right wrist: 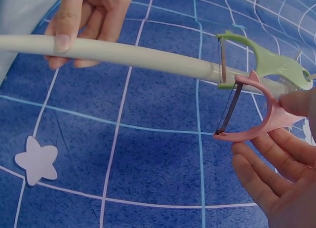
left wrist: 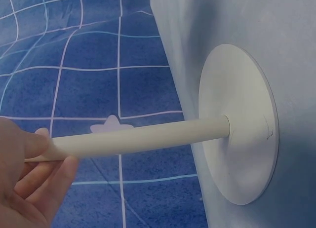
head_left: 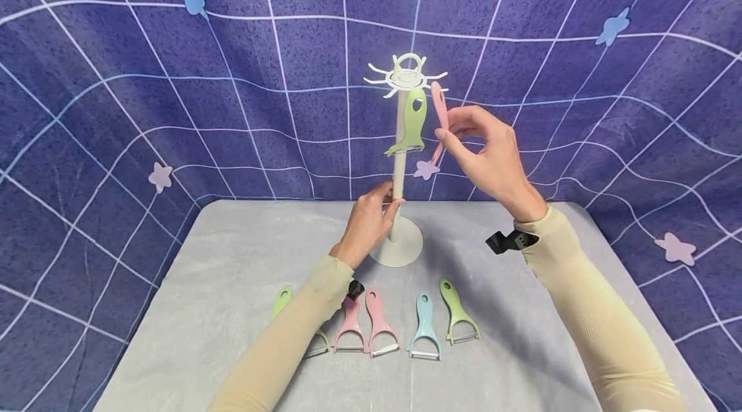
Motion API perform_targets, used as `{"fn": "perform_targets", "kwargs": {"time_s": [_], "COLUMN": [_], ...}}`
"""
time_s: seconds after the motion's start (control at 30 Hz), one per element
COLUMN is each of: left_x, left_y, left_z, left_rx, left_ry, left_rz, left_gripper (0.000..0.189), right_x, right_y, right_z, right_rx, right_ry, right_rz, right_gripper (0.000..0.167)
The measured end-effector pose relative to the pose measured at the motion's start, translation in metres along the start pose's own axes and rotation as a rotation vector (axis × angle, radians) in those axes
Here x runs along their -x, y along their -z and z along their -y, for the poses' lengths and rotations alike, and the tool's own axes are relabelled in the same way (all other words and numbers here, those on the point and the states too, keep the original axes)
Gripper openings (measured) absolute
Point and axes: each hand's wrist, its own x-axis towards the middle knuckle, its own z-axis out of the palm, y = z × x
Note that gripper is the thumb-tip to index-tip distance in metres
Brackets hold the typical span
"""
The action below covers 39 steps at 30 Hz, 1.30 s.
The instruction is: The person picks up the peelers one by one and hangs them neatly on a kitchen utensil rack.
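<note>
A white stand (head_left: 399, 174) with a ring of hooks (head_left: 406, 79) on top rises from a round base (left wrist: 239, 164). My left hand (head_left: 368, 219) grips its pole, thumb and fingers around it, as the left wrist view also shows (left wrist: 34, 173). From a front hook hangs a green peeler (head_left: 414, 119), blade end down. My right hand (head_left: 489, 148) pinches a pink peeler (right wrist: 266, 114) between thumb and fingers. In the head view the top of its handle, with the hole, overlaps a hook on the right side. In the right wrist view its blade end points along the pole.
Several peelers lie on the grey table (head_left: 191, 335) in front of the stand: a blue peeler (head_left: 425, 322), a green peeler (head_left: 455, 312), a pink peeler (head_left: 377, 315) and others partly behind the left sleeve. A purple gridded cloth (head_left: 313, 45) hangs behind.
</note>
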Motion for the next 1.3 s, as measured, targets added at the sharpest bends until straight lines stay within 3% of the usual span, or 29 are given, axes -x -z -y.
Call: {"fn": "perform_targets", "kwargs": {"time_s": [0.7,1.3], "left_x": [0.000,0.000], "left_y": [-0.002,-0.002], "left_z": [-0.001,0.000], "left_rx": [-0.009,-0.022], "left_ry": [-0.002,0.027], "left_rz": [-0.002,0.008], "left_gripper": [0.022,0.024], "right_x": [0.010,0.046], "right_y": [0.005,0.015], "right_z": [-0.002,-0.017], "right_rx": [0.023,0.120], "right_ry": [0.005,-0.041], "right_rz": [-0.026,0.026], "right_gripper": [0.028,0.026]}}
